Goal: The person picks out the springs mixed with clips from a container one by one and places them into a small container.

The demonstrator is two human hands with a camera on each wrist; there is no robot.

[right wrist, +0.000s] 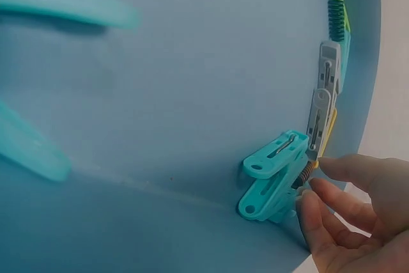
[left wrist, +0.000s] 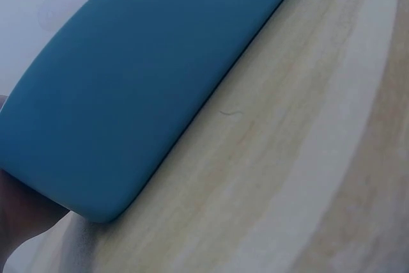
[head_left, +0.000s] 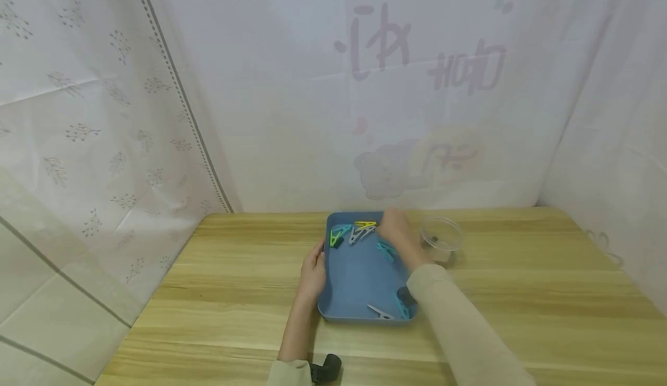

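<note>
A blue tray stands on the table with clothes pegs in it. My left hand holds its left wall, and part of that hand shows by the tray's lower corner in the left wrist view. At the far right corner, my right hand reaches inside, thumb and fingertips around a brown coiled piece; I cannot tell whether they pinch it. Touching this coil are teal pegs. Grey pegs and a yellow peg lie along the far wall.
A clear round container stands right of the tray, near the right forearm. By the far left corner lie a green peg and a dark coil. A pale peg lies at the near wall. White curtains hang behind the table.
</note>
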